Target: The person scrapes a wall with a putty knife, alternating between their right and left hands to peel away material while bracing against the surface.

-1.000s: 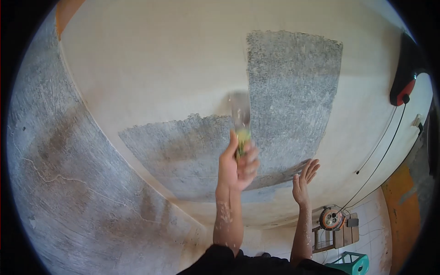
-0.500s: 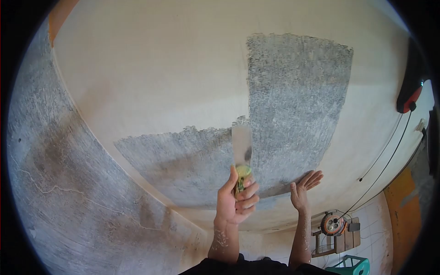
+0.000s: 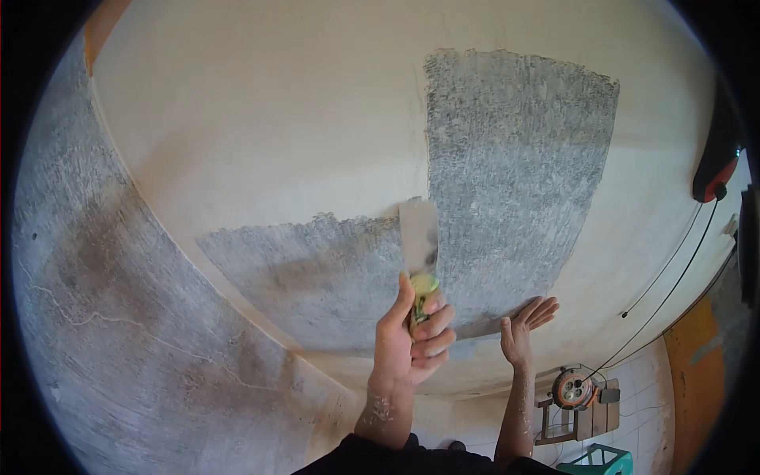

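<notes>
The left fingers (image 3: 434,324) partly hide the scraper handle (image 3: 424,284); the bottom edge crops the stool (image 3: 622,461).

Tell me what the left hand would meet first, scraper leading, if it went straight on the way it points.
The left hand, led by its scraper, would likely first meet the cream wall coating just above the scraper's tip; whether they already touch is unclear.

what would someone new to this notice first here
Most likely the big rough grey patch on the pale wall, its tall part right of centre. Next, the scraper in the left hand, its blade at the patch's inner corner. Then perhaps the orange-rimmed cable reel, low at right.
</notes>
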The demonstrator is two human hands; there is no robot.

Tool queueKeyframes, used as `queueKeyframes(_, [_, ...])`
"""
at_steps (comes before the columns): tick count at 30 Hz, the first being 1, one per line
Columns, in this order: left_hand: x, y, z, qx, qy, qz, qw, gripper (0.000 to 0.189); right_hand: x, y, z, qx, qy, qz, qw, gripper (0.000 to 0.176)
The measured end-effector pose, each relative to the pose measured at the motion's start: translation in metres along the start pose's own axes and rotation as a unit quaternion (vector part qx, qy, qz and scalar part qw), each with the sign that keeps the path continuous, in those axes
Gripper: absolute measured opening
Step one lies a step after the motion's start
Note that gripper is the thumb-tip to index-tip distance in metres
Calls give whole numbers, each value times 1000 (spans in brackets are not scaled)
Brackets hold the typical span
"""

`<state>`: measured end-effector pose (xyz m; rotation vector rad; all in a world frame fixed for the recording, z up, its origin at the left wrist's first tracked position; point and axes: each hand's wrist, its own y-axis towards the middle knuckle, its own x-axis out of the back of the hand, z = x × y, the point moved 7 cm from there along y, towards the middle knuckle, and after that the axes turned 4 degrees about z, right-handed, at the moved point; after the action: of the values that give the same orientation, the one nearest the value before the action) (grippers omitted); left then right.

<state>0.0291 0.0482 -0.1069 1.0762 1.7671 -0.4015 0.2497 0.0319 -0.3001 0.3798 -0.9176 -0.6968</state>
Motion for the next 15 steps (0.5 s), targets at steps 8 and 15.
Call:
queueKeyframes(8, [-15,4,0,-32,29,35,998,51,4,3,6,-9,1,11,1000,91])
queueKeyframes(15, [-3,8,-15,-52,85,-12,995,50,4,4,4,-9,15,20,1000,88])
